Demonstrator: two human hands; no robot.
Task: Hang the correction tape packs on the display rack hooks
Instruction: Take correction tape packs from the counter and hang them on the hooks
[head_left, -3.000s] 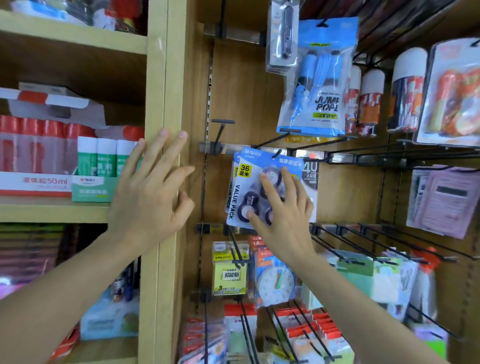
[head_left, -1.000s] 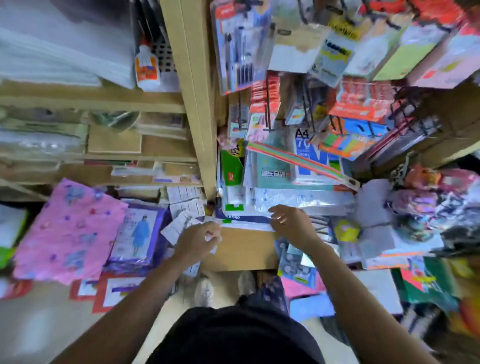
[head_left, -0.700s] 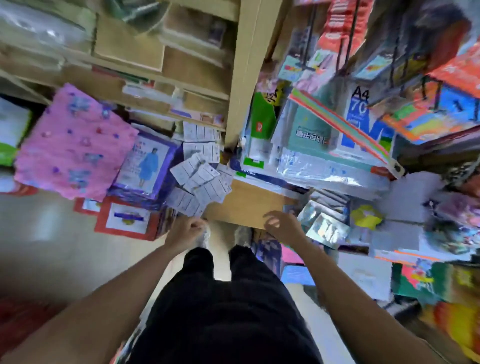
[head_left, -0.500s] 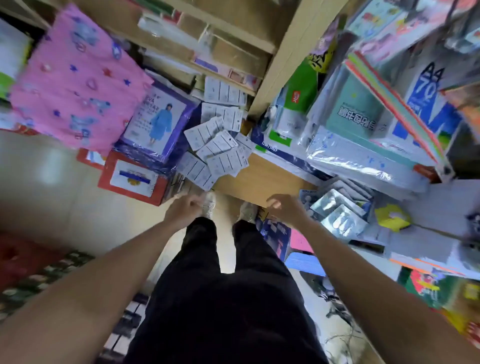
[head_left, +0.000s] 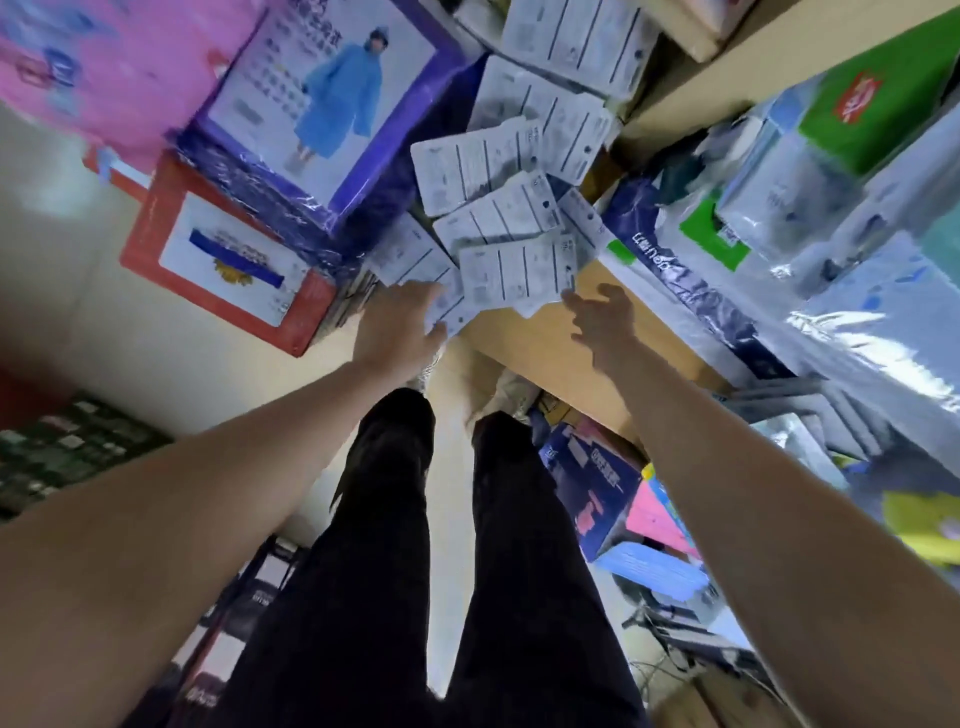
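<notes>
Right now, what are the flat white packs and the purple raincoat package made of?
The flat white packs look like matte card, dull with printed lines, though blurred. The purple raincoat package seems wrapped in glossy plastic film: wrinkles and bright glints along its lower edge.

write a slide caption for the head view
Bending to a low pile of white card-backed packs: left hand pinches one pack, open right hand reaches alongside.

The correction tape packs (head_left: 511, 208) lie heaped and overlapping at far centre. A raincoat package (head_left: 332, 93) lies to their left, with a framed box (head_left: 223, 254) nearer and further left. The left grip (head_left: 400, 325) holds the nearest pack's edge. The right grip (head_left: 602, 317) hovers just right of the heap, over a wooden board (head_left: 535, 343). Bagged goods (head_left: 779, 218) crowd the right, and the person's legs (head_left: 415, 571) fill near centre.
</notes>
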